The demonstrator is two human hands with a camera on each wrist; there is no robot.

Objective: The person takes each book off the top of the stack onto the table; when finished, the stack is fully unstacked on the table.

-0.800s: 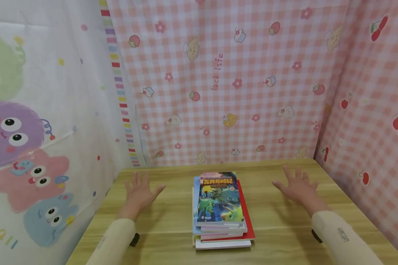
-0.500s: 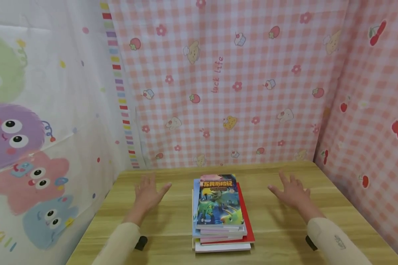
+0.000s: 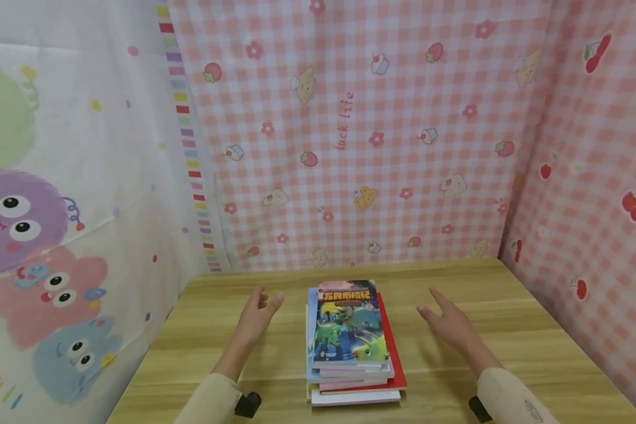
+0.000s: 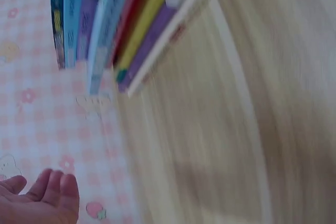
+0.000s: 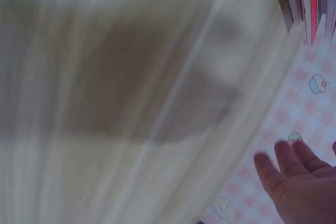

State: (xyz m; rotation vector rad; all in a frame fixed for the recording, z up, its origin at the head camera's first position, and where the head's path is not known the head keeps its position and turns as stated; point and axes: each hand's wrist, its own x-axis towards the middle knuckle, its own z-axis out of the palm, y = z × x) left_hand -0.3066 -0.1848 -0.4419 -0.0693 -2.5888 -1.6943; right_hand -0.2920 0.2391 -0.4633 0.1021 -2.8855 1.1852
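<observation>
Pile of books point(image 3: 350, 330) on the worktop point(image 3: 191, 338), lying between my left hand point(image 3: 257, 317) and right hand point(image 3: 451, 327), apart from both, both hands released, fingers loose.

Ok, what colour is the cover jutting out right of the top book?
The jutting cover is red; it shows best in the head view.

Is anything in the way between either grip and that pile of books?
Nothing visible is. The left grip and right grip are on opposite sides of the pile of books, apart from it, and only wooden tabletop shows between each and the books.
</observation>
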